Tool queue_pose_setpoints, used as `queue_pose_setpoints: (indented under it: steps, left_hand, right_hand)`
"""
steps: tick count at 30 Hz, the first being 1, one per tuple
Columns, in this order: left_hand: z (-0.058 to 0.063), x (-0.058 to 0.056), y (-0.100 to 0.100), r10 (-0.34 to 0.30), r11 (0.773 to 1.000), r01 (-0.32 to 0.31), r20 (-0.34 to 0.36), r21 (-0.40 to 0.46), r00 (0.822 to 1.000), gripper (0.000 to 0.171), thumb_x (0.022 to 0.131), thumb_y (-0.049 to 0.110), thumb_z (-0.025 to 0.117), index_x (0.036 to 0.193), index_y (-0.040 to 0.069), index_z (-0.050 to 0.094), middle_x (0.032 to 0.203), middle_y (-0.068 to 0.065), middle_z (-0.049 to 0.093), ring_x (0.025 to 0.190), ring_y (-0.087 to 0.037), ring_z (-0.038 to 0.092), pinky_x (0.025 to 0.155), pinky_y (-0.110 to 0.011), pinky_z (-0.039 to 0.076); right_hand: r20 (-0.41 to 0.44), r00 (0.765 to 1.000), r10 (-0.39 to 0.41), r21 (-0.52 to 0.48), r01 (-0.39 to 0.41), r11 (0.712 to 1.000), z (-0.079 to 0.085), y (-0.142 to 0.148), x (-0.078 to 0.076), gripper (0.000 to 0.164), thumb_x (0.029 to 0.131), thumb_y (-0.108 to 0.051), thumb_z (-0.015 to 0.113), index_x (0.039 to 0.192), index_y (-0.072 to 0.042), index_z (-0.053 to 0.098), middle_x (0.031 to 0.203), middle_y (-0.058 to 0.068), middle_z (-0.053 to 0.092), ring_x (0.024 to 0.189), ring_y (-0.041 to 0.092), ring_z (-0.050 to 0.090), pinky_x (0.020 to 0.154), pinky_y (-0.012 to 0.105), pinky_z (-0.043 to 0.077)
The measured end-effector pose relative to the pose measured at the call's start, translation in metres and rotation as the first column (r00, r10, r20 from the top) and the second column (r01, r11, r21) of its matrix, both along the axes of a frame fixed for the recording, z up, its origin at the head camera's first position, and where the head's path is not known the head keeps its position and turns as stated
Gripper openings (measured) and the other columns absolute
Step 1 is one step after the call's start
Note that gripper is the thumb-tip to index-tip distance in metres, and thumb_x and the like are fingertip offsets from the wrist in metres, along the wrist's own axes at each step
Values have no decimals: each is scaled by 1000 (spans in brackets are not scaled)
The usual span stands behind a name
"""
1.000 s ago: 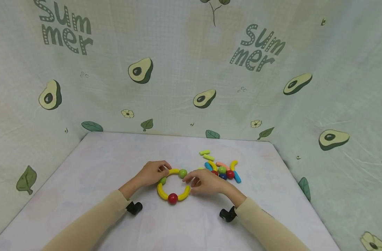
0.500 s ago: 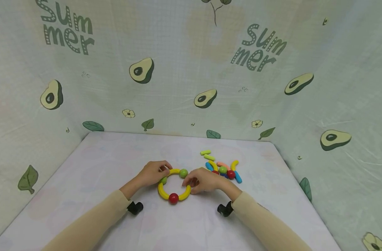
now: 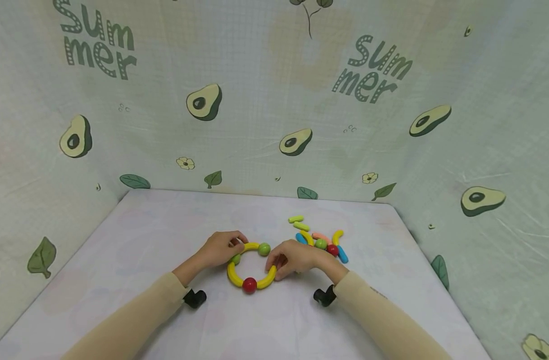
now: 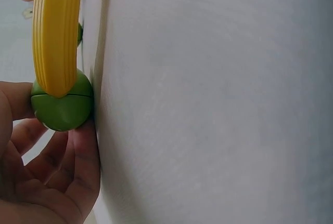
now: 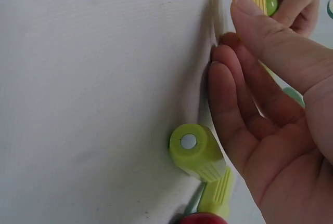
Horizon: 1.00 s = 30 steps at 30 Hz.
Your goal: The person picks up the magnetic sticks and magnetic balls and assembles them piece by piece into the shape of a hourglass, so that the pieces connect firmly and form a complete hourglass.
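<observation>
A ring of curved yellow toy sticks and balls lies on the table in the head view. My left hand (image 3: 220, 248) pinches the green ball (image 4: 62, 114) on the ring's left side, with thumb and fingers around it. A curved yellow stick (image 4: 54, 31) meets that ball. At the ring's right, my right hand (image 3: 297, 257) pinches the upper end of another yellow stick (image 3: 268, 278), its thumb flat on the ridged side. A red ball (image 3: 249, 285) joins the two lower sticks. The second green ball (image 3: 264, 249) sits at the top stick's right end, with a gap below it.
Beyond my right hand lies a loose group: a red ball (image 3: 332, 250), a green ball (image 3: 321, 244), a blue stick (image 3: 343, 255), a pink stick (image 3: 321, 236) and yellow curved sticks (image 3: 338, 237). Light green sticks (image 3: 301, 226) lie behind. A light green stick (image 5: 192, 148) stands close to my right fingers.
My right hand has closed its fingers on the right yellow stick's end, which has shifted slightly outward. The blue ball behind is now hidden by that hand. My left hand has stayed put.
</observation>
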<state>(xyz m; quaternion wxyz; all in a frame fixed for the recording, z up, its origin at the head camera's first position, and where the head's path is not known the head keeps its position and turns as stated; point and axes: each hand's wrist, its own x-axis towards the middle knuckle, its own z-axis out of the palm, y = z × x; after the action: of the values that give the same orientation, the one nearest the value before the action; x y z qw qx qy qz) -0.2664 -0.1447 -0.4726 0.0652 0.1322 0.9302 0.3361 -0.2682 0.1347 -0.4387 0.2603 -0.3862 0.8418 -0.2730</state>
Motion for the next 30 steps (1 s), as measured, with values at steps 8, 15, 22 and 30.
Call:
queue_pose_setpoints:
  steps: [8, 15, 22, 30]
  left_hand:
    - [1, 1, -2, 3, 1000, -3, 0, -1, 1000, 14, 104, 22, 70, 116, 22, 75, 101, 2, 71, 90, -16, 63, 78, -33, 58]
    - [4, 2, -3, 5, 1000, -5, 16, 17, 1000, 14, 103, 20, 70, 117, 21, 75, 102, 0, 71, 89, -17, 64, 74, -31, 59]
    - [7, 4, -3, 9, 1000, -9, 18, 26, 1000, 14, 103, 19, 70, 116, 19, 75, 101, -1, 71, 88, -17, 64, 72, -30, 58]
    - [6, 4, -3, 25, 999, -25, 25, 30, 999, 16, 103, 19, 70, 117, 19, 75, 102, -2, 71, 87, -18, 63, 72, -30, 58]
  right_hand:
    - [74, 996, -43, -41, 46, 998, -3, 6, 3, 19, 97, -17, 80, 115, -22, 77, 101, -10, 74, 90, 10, 67, 82, 24, 56]
    - [239, 960, -146, -143, 184, 972, -9, 10, 10, 25, 101, -17, 75, 126, -18, 75, 106, -1, 77, 95, 18, 71, 87, 28, 59]
    - [449, 870, -205, -217, 329, 919, -14, 10, 14, 31, 103, -7, 69, 135, -7, 69, 118, 10, 72, 102, 23, 76, 93, 35, 62]
    - [515, 826, -228, -263, 406, 875, -21, 8, 18, 37, 103, -8, 71, 139, -4, 67, 119, 11, 70, 102, 24, 76, 93, 36, 62]
